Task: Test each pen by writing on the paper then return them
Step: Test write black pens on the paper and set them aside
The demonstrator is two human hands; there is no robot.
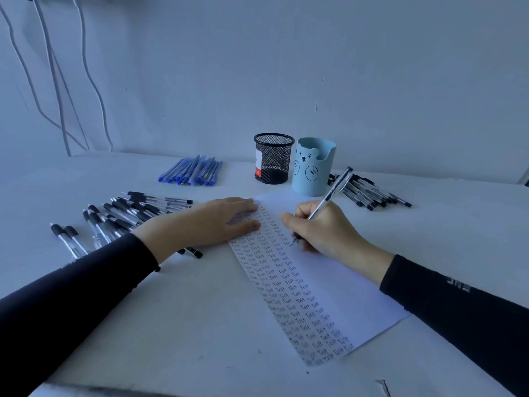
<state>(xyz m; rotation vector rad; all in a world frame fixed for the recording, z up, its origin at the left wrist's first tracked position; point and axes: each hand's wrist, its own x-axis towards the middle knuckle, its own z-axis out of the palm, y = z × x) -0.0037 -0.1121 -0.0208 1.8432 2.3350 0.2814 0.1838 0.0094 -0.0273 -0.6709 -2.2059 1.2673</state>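
Observation:
A white sheet of paper (340, 293) lies slanted on the table, its left strip filled with columns of the word "Test". My right hand (323, 227) grips a clear pen with a black grip (332, 193), tip touching the paper at the right end of the written columns. My left hand (211, 222) lies flat, fingers spread, pressing the paper's upper left corner. A pile of black pens (126, 216) lies to the left, partly under my left forearm. Another heap of black pens (369, 190) lies at the right.
A black mesh pen cup (273, 159) and a light blue bear-faced cup (313, 167) stand behind the paper. A bunch of blue pens (191, 171) lies at the back left. Cables (57, 81) hang down the wall on the left.

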